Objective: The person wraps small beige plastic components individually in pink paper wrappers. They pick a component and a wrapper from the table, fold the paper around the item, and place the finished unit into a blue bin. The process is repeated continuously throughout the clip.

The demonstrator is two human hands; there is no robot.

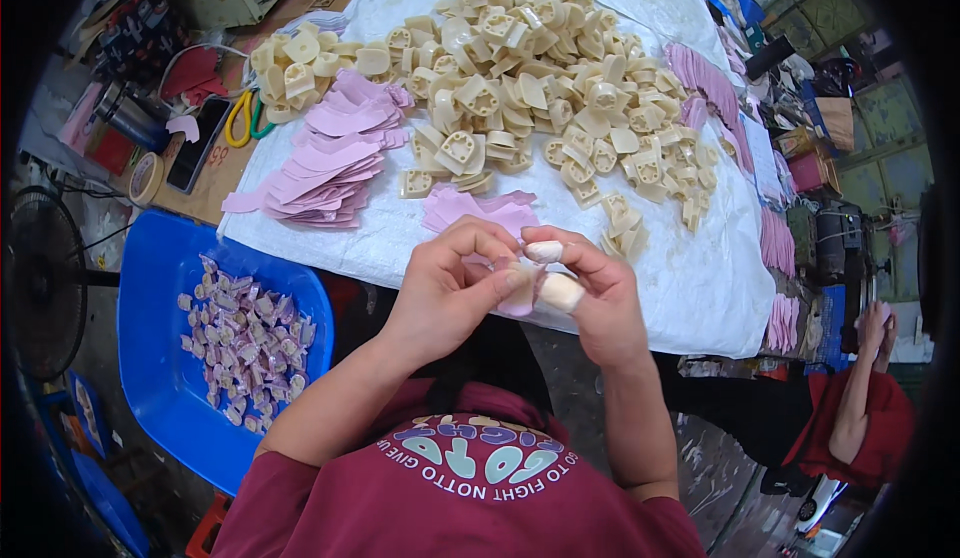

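Close above the lap, the left hand and right hand meet, fingers pinched together on a small pink piece; the right fingertips wear pale caps. To the left sits a blue tub of finished pink-and-cream parts. Beyond the hands, the white-covered worktop carries stacks of pink pieces, and farther back a big heap of cream plastic parts. Another person's arm shows at right.
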